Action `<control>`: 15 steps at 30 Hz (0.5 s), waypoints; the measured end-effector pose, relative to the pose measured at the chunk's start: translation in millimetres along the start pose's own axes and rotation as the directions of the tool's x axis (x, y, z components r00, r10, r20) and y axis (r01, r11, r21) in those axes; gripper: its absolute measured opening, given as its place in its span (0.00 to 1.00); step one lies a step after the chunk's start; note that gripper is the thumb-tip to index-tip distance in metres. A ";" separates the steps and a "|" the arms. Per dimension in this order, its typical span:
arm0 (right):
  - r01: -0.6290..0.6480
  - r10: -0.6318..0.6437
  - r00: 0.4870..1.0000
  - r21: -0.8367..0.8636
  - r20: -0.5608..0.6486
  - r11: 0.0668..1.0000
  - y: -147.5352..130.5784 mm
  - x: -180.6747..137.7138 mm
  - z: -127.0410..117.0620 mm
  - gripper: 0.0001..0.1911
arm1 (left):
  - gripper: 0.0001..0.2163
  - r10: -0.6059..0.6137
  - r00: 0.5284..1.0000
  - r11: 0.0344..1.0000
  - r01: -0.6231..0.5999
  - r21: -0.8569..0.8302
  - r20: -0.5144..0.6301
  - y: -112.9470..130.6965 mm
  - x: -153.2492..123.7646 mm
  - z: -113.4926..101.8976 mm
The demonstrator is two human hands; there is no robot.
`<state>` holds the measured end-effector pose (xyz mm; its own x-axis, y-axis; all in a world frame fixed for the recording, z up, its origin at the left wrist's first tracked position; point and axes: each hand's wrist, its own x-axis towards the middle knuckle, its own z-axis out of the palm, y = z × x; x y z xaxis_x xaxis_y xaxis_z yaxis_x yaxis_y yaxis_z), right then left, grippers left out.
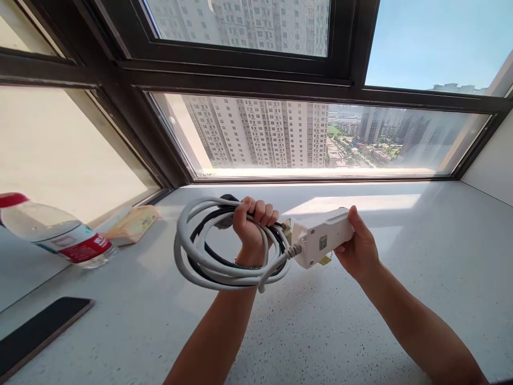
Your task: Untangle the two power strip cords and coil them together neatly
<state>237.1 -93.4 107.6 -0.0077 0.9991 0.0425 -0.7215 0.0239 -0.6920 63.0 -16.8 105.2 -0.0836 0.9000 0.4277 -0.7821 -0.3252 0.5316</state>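
My left hand (252,227) is closed around a coil of white and black cable (200,275), which hangs in loops about my wrist. At the coil's top, a dark plug-like piece (228,208) shows beside my fingers. A white power strip (323,238), seen from its underside with a small QR sticker, joins the white cable at its left end. My right hand (360,246) grips the strip's right end, thumb on top. Metallic or yellowish bits stick out at the strip's left end and below it; I cannot make out what they are. Both hands are raised above the speckled white sill.
On the left, a clear plastic bottle (60,232) with a red cap lies tilted beside a tissue pack (134,224). A dark phone (44,331) rests at the lower left. Behind the white sill (300,342) stands a dark window frame (240,77).
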 end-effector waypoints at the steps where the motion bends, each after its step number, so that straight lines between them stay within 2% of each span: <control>1: 0.000 0.000 0.998 0.008 -0.061 1.000 4.3 -0.8 2.1 0.30 | 0.23 0.005 1.000 1.000 -0.005 0.000 0.001 0.7 0.8 -0.8; 4: 0.006 -0.008 0.984 -0.015 -0.177 1.000 16.9 -4.3 7.2 0.32 | 0.23 -0.008 0.998 1.000 0.006 0.030 0.069 -3.1 -1.8 1.4; 8: 0.001 -0.016 0.983 -0.080 -0.183 0.997 22.8 -10.7 10.4 0.33 | 0.23 -0.101 0.979 0.993 0.089 0.077 0.176 -14.4 -9.4 9.2; 10: 0.023 -0.038 0.992 -0.124 -0.120 0.992 17.4 -15.3 10.6 0.32 | 0.22 -0.142 0.966 0.986 0.119 0.117 0.216 -16.2 -12.3 12.5; 12: 0.113 -0.115 0.993 -0.167 -0.001 0.979 6.7 -21.6 10.1 0.29 | 0.22 -0.183 0.950 0.972 0.136 0.192 0.255 -13.6 -14.6 14.9; 15: 0.337 -0.300 0.934 -0.202 0.193 0.920 -15.4 -32.2 8.2 0.23 | 0.19 -0.244 0.924 0.920 0.124 0.371 0.295 -5.3 -17.2 16.4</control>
<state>242.8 -126.3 122.8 0.0751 0.9193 0.3864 -0.5267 0.3656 -0.7674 78.7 -35.3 107.1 0.2958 0.8252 0.4812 -0.5009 -0.2950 0.8137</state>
